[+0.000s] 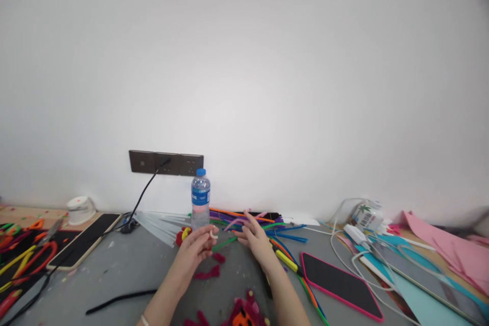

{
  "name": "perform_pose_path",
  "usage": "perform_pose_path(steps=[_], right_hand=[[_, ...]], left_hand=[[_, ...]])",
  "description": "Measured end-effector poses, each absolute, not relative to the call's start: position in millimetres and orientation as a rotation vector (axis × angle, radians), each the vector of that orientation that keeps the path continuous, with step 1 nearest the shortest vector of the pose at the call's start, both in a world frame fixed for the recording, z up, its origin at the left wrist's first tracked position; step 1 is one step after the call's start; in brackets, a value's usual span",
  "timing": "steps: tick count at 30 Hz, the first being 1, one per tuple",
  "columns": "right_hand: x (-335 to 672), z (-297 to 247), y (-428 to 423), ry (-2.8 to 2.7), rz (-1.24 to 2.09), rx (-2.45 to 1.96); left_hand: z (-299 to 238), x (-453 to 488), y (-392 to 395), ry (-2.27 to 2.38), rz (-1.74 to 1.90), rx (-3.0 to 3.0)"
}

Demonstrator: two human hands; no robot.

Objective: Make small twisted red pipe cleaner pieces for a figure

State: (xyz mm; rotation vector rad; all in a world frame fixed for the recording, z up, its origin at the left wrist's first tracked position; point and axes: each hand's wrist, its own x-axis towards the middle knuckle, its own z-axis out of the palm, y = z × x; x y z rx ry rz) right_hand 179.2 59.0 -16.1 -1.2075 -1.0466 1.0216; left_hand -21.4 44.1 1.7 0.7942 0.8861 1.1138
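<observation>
My left hand is raised over the grey table, thumb and fingers pinched on a small cream-white curved piece; its exact kind is unclear. To its right, my right hand has its fingers apart and seems to hold nothing. A lilac pipe cleaner shows beside its fingertips; contact cannot be made out. Below and between the hands lie dark pink fuzzy pieces. A magenta fuzzy figure with an orange-and-black patch is at the bottom edge, partly cut off. A red and yellow fuzzy piece sits behind my left hand.
A water bottle stands near the wall beside coloured pipe cleaners. A yellow-and-black pen-like tool and pink-edged phone lie right. Left are another phone, scissors and a black pipe cleaner. White cables tangle at right.
</observation>
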Motion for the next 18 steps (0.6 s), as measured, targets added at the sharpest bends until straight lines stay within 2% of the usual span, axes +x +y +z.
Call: perform_pose_path(steps=[5, 10, 18], right_hand=[[197, -16, 54, -1.124, 0.803, -1.280], [233, -14, 46, -1.290, 0.435, -1.679], [263, -37, 49, -1.300, 0.314, -1.913]], left_hand=[[2, -19, 46, 0.897, 1.082, 0.731], [2, -15, 44, 0.845, 1.014, 0.711], [-11, -16, 46, 0.775, 0.996, 0.760]])
